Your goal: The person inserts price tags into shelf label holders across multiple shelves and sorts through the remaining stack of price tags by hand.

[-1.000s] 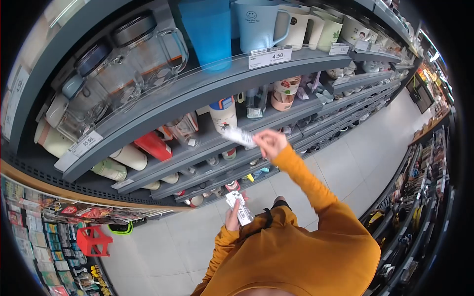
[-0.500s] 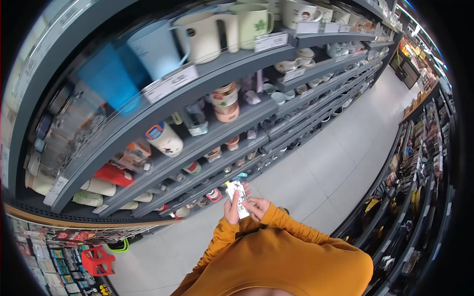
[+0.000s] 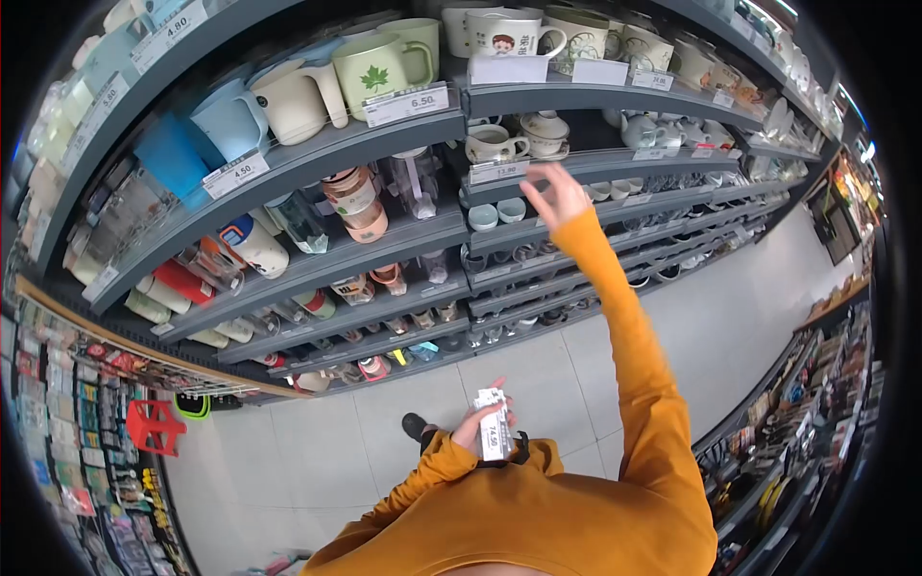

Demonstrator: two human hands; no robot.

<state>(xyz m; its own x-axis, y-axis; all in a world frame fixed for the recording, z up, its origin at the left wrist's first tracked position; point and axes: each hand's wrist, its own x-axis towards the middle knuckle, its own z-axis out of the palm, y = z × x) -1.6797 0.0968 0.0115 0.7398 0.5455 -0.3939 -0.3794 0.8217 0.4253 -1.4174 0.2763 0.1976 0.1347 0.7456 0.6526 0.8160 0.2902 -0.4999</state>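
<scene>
My left hand is closed around a small stack of white price labels, the top one reading 74.50, low in front of my body. My right hand is stretched out to the shelves, its thumb and fingers apart with nothing visible between them. Its fingertips are by the right end of a shelf price label; whether they touch it I cannot tell. Above that label stand a cream cup and a lidded white pot on a saucer. Small pale bowls sit on the shelf below.
Mugs, including a green one with a leaf, line the upper shelf behind price labels. Bottles and tumblers fill the lower left shelves. A red stool stands at left on the tiled floor. Another stocked shelf runs along the right.
My right hand has left the labels and moved up and forward to the shelf edge. My left hand keeps the stack. The view has turned to the right along the shelves.
</scene>
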